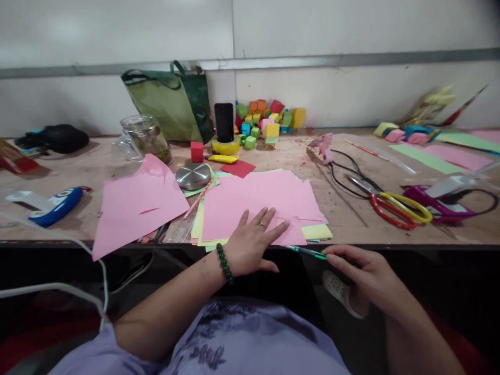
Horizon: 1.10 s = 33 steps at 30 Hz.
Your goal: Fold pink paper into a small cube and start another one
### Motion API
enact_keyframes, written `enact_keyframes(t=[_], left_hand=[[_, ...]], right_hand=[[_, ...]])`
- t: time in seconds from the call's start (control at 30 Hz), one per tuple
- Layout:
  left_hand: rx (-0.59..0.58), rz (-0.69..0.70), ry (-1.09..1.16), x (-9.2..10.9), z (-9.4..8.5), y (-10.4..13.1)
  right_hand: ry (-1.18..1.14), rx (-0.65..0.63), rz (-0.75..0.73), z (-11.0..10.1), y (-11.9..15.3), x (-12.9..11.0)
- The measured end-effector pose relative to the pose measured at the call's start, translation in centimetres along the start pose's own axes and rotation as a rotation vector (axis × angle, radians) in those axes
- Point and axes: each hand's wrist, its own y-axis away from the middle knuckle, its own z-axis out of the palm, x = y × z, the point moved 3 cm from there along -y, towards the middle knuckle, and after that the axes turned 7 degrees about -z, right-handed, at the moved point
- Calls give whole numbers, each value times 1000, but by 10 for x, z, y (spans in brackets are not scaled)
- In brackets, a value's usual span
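At left on a worktable (281, 151), a loose pink sheet (135, 203) bears a short slit or crease, one corner hanging past the front edge. Right of a metal lid (192, 176), the left hand (253, 237) presses palm down, fingers spread and gripping nothing, on pink paper (238, 195) atop a stack of coloured sheets near the edge. Work on the paper appears early: it lies flat, with shaping seemingly left undone, while colourful cubes (255, 120) behind look finished. The paper is plain and pale, its surface mostly smooth; any faint lines are too small to tell. Farther right, the right hand (357, 263) pinches a green pen (310, 252) between thumb and fingers, its tip beside the paper's lower edge; contact cannot be told. Scissors (400, 208) lie beyond.
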Motion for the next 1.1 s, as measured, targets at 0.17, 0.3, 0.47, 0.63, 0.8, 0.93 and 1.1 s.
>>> enact_keyframes(t=[0.17, 0.3, 0.47, 0.63, 0.8, 0.93, 1.1], left_hand=[[-13, -10, 14, -17, -12, 15], [-55, -51, -20, -31, -9, 26], [-41, -64, -24, -34, -2, 27], [-38, -65, -37, -34, -2, 26], [-37, -66, -42, -34, -1, 26], [-25, -60, -28, -34, -1, 26], [-35, -71, -34, -34, -2, 26]], right_hand=[[-17, 21, 22, -1, 0, 6], [-21, 19, 23, 2, -2, 6], [-40, 12, -19, 5, -6, -4], [6, 8, 14, 0, -7, -10], [-2, -12, -32, 5, -8, -11], [-4, -32, -19, 7, -9, -8], [-17, -60, -77, 13, -11, -13]])
